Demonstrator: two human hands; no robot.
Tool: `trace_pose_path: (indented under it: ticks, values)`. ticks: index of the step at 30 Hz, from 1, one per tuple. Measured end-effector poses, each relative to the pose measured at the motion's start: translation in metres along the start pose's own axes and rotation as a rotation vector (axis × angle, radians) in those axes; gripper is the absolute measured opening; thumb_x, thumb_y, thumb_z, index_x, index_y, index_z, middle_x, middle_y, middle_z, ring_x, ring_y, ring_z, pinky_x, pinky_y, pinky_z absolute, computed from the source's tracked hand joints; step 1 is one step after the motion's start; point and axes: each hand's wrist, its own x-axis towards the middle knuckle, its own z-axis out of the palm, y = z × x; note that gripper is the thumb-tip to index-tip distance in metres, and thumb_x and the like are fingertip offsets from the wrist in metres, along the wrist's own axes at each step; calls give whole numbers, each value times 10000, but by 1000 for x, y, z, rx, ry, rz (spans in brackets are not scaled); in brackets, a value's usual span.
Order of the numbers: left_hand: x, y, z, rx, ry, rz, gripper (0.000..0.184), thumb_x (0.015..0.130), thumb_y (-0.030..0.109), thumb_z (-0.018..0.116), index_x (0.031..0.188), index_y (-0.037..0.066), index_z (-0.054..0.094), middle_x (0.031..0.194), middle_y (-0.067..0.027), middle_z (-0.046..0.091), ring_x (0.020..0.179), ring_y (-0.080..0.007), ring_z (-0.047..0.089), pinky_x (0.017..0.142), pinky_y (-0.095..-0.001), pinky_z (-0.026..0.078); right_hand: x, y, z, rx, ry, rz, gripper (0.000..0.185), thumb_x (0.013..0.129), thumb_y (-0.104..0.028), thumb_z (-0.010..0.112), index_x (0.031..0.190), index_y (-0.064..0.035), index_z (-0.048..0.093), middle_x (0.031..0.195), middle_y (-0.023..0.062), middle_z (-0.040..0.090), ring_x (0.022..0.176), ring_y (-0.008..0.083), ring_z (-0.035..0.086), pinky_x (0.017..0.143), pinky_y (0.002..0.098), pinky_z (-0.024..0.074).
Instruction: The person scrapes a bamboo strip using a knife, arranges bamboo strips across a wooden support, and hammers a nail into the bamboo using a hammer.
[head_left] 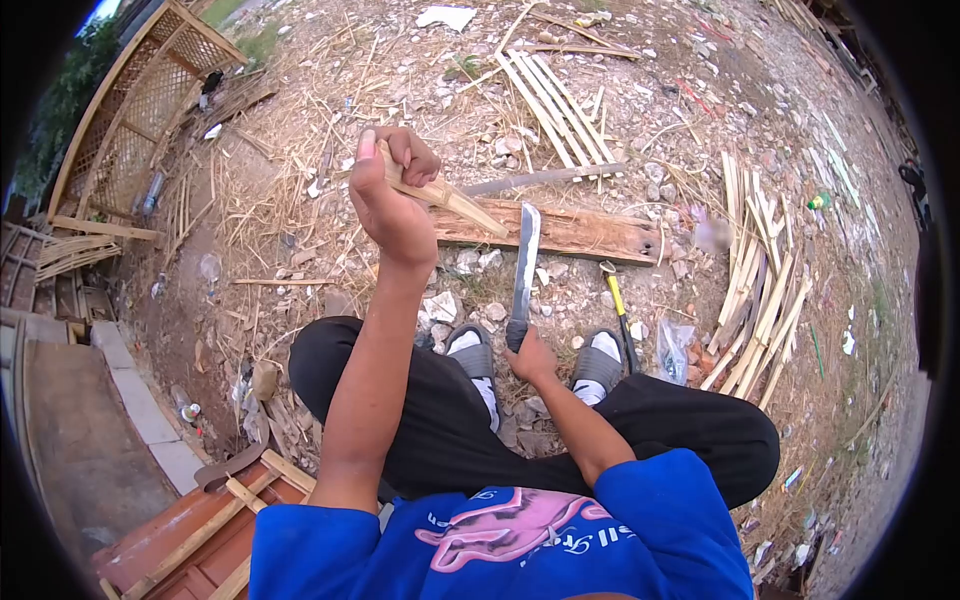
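My left hand [395,205], raised at the left of the middle, is closed around a pale split bamboo piece [455,200]. The piece slants down to the right, its lower end over a weathered wooden beam [600,237] on the ground. Whether it touches the beam I cannot tell. My right hand [532,357] grips a machete [526,255] by its dark wrapped handle. The blade points away from me, its tip beside the bamboo's lower end. Between my feet and the beam, to the right, lies a tool with a yellow and black handle [616,297].
Bamboo strips [757,285] lie piled at the right, and several more strips [560,110] lie beyond the beam. A clear plastic bag [675,350] is near my right foot. A lattice panel [150,100] leans at far left. Stones and splinters cover the ground.
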Motion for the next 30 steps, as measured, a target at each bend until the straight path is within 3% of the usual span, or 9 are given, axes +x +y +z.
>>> trace_pose_path:
  ticks: [8,17,20,23,26,27,30]
  values:
    - [-6,-1,-6,47,-192,12,335,947,396,299,769,113,328,593,-22,301,583,-141,285,581,-315,275,31,21,14,228,55,-104,760,749,-363,765,1272,6,356,1077,299,648,1028,458,626,894,503,501]
    - [9,-3,-19,16,-92,26,368,945,426,299,757,112,331,595,-24,308,572,-140,298,572,-316,277,11,0,3,215,66,39,783,713,-358,782,1257,18,363,1069,307,644,1034,457,626,893,497,503]
    - [9,-5,-19,-3,-89,1,363,920,432,291,784,96,316,609,-44,340,583,-124,290,557,-292,253,21,13,28,446,249,77,823,695,-352,781,1273,34,340,1066,324,632,1034,457,623,887,492,497]
    - [13,-6,-15,2,-116,10,363,942,422,290,766,111,350,602,-26,331,570,-138,299,562,-314,281,12,19,14,480,349,-33,775,683,-353,777,1250,24,409,1061,295,639,1003,429,633,870,483,489]
    - [18,-7,-12,-18,-77,-38,354,936,412,283,769,109,356,602,-30,336,571,-136,297,562,-314,285,5,16,-7,648,304,21,656,685,-355,773,1172,3,518,1038,244,653,962,412,640,853,475,484]
    - [21,-7,-11,-5,-67,-43,349,930,407,279,763,110,352,586,-27,329,562,-134,289,556,-309,285,1,12,-12,648,346,17,529,699,-339,762,1074,-11,584,993,190,666,930,365,650,830,443,493]
    - [23,-10,-12,25,-132,-25,352,933,402,269,758,107,351,561,-23,320,542,-134,274,535,-306,274,-11,-15,-30,899,291,-29,457,727,-285,746,1057,-13,583,918,142,663,863,288,649,785,397,503]
